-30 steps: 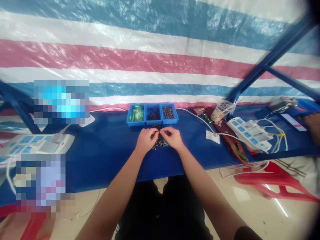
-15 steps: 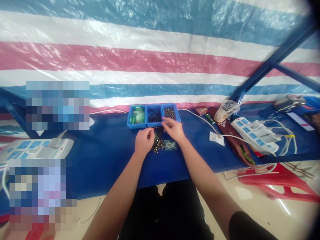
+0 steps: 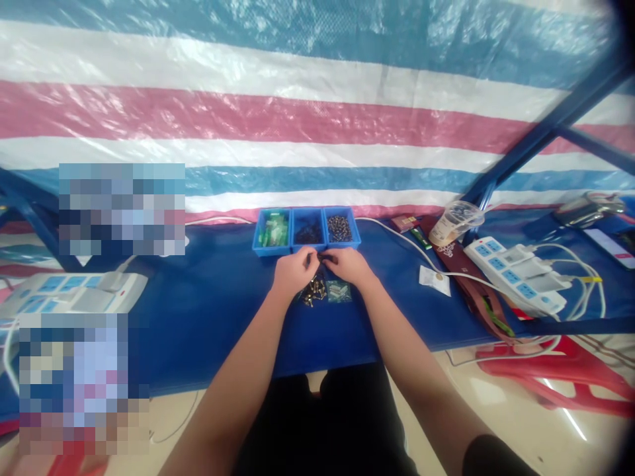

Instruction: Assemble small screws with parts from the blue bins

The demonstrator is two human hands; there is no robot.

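Striped plastic sheeting [image 3: 317, 119], white, blue and red, hung behind a long blue worktop [image 3: 213, 330]; positions read from the pair of hands at the dial's centre.

Hands, two, bare. Left hand [image 3: 294, 271]: fingers pinched on a small dark piece [image 3: 324, 258]. Right hand [image 3: 351, 266]: fingers drawn in on the same piece, meeting the left hand from its three o'clock; exact shape of the piece too small to tell. Location: above the worktop, just in front of the bins.

Bins, three, blue, side by side. Left bin [image 3: 270, 252], ten o'clock: green packets. Middle bin [image 3: 307, 217], eleven o'clock: black small parts. Right bin [image 3: 338, 211], one o'clock: metal small parts.

Pile of brass-coloured parts [image 3: 314, 291], loose, six o'clock, near the hands. Clear packet [image 3: 338, 291] of pale pieces, five o'clock, just beside the pile.

Outlying: clear cup [image 3: 449, 225], between two and three o'clock; white sachet [image 3: 434, 280] and loaded power strip [image 3: 513, 274], three o'clock; second power strip [image 3: 74, 291], nine o'clock; red stool [image 3: 560, 373], four o'clock, on the floor.
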